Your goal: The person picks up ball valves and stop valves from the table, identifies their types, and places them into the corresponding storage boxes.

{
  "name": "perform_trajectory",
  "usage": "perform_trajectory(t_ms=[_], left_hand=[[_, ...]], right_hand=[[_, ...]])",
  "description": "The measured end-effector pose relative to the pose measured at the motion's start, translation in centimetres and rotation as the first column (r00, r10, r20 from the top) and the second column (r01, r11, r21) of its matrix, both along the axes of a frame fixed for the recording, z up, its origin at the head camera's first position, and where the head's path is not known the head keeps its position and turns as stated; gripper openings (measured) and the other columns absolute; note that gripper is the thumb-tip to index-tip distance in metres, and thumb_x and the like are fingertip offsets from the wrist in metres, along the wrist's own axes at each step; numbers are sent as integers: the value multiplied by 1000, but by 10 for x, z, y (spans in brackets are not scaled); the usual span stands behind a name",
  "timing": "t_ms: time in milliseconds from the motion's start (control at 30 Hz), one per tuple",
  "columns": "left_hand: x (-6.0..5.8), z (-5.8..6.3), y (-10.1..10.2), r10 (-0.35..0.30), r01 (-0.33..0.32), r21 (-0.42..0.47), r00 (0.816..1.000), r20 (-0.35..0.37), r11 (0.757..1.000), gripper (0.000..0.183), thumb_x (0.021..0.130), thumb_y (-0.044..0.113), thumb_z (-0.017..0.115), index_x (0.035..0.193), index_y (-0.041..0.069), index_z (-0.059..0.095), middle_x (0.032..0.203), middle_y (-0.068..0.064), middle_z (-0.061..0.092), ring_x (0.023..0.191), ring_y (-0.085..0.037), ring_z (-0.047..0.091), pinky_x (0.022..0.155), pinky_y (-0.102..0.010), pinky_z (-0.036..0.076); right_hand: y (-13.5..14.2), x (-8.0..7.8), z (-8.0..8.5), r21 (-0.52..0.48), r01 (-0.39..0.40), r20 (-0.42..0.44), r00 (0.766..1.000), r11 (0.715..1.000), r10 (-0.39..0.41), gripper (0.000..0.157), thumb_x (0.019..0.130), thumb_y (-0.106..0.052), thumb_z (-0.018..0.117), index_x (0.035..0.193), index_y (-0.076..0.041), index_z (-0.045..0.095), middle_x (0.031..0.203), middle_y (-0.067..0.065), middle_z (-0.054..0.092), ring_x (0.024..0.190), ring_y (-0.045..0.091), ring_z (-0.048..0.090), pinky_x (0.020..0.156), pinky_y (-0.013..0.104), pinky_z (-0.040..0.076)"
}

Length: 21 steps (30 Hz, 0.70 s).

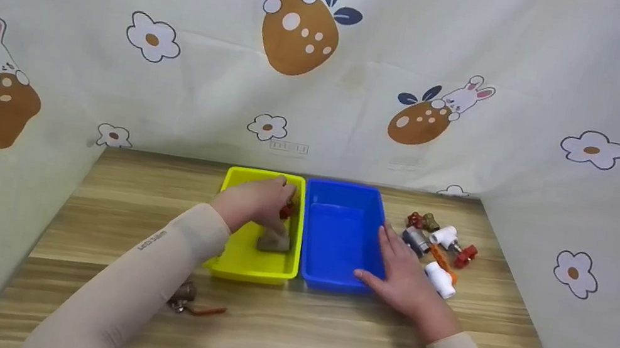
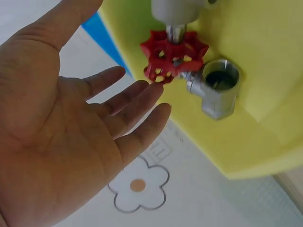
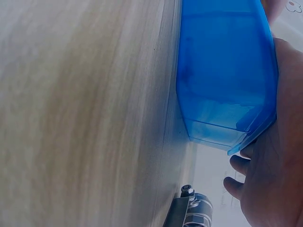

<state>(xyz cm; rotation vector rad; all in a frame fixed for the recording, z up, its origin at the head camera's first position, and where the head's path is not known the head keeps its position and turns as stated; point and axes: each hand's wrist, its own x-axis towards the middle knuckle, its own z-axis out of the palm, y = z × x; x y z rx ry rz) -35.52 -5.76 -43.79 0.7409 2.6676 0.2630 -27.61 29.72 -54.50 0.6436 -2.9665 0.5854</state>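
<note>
My left hand [image 1: 260, 198] reaches down into the yellow bin [image 1: 250, 279]. A grey-bodied valve [image 1: 274, 243] lies under its thumb in the head view. In the left wrist view the fingers are spread and lightly bent, with fingertips right at a red handwheel [image 2: 173, 54]. Beside that wheel is a metal valve [image 2: 218, 92] with a round open end. My right hand [image 1: 403, 280] rests along the right rim of the blue bin [image 1: 337, 255], its fingers extended and its thumb at the near corner. The blue bin stands right beside the yellow one and holds nothing.
Right of the blue bin lie several fittings: a white valve [image 1: 444, 236] with a red handle, a white ball valve [image 1: 440, 280] with an orange lever, a grey metal one [image 1: 415, 242] and a brass one [image 1: 430, 222]. Near my left sleeve sits a valve with an orange-brown lever [image 1: 206, 311].
</note>
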Motion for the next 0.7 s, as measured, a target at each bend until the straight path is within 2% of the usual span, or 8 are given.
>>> perform_trajectory(t_ms=[100, 200, 300, 500, 700], left_hand=[[2, 9, -7, 28, -28, 4, 1000, 3, 1000, 84, 95, 34, 91, 161, 4, 49, 160, -22, 50, 131, -34, 60, 119, -54, 49], [5, 16, -13, 42, -42, 9, 999, -8, 999, 92, 95, 37, 90, 167, 4, 43, 170, -23, 43, 142, -37, 56, 123, -56, 45], [7, 23, -20, 40, -39, 19, 999, -37, 999, 95, 95, 39, 90, 168, 3, 41, 167, -22, 46, 144, -38, 55, 123, -56, 45], [14, 34, -36, 44, -39, 63, 995, -85, 997, 87, 92, 40, 92, 161, 6, 50, 158, -17, 55, 134, -35, 61, 118, -54, 50], [21, 37, -54, 45, -33, 97, 990, -131, 995, 77, 94, 35, 91, 155, 7, 54, 153, -17, 58, 130, -34, 62, 117, -54, 52]], right_hand=[[0, -1, -1, 7, 5, 7, 1000, 1000, -5, 112, 102, -74, 61, 175, -1, 18, 184, 17, 15, 164, 51, 25, 127, 73, 25], [0, -1, -1, 12, 6, 9, 1000, 1000, -6, 112, 102, -75, 60, 175, -1, 18, 184, 17, 15, 164, 50, 24, 128, 72, 25], [0, -1, 0, 10, 8, 11, 1000, 1000, -9, 113, 102, -76, 60, 175, -1, 18, 184, 17, 14, 165, 49, 23, 128, 73, 25], [0, 1, 1, 4, 16, 13, 1000, 1000, -16, 112, 102, -73, 63, 176, -2, 18, 184, 17, 14, 165, 48, 22, 127, 74, 26], [-1, 1, 0, 12, 16, 17, 1000, 1000, -16, 112, 101, -75, 62, 176, -2, 19, 185, 16, 13, 166, 47, 22, 128, 73, 25]])
